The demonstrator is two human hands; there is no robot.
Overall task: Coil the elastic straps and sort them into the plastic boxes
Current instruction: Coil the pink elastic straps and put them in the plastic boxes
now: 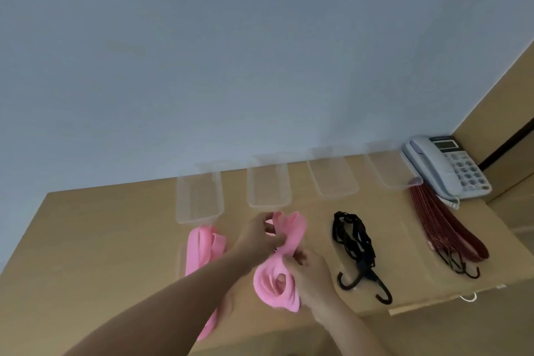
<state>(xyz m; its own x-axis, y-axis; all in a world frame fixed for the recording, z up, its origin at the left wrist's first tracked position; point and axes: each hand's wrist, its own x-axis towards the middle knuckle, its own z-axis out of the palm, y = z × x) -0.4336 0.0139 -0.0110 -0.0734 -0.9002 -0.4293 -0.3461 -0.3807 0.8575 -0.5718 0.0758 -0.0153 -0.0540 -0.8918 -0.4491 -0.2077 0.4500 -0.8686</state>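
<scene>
Step in hand: coiling, first item. No strap is boxed yet, as far as the view shows.

- Pink elastic strap (276,287) is held above the table (86,240), in front of the row of four clear plastic boxes (180,205). Its lower part is wound into a loose roll and its upper part stands in slack loops.
- Left hand (260,235): fingers are curled and pinch the upper loops.
- Right hand (313,279): fingers are closed round the roll at its side.
- Second pink strap (199,248) lies uncoiled on the table, running under the left forearm.
- Black bungee cord (354,240), with hooks, lies to the right of the hands.
- Dark red bungee cords (445,225) lie further right, their far end touching the rightmost box, with a telephone (450,170) just beyond.

Judgement on method:
- The roll looks slack and its edges are uneven.
- The right hand should clamp it flat while the left feeds the loops in one at a time under light tension, with edges aligned.
- Too much stretch would likely make the roll spring open on release.
- The tail should be trapped under the thumb before the roll is carried to a box.
- The roll probably fits only if wound compact; the box choice cannot be told from this view.
</scene>
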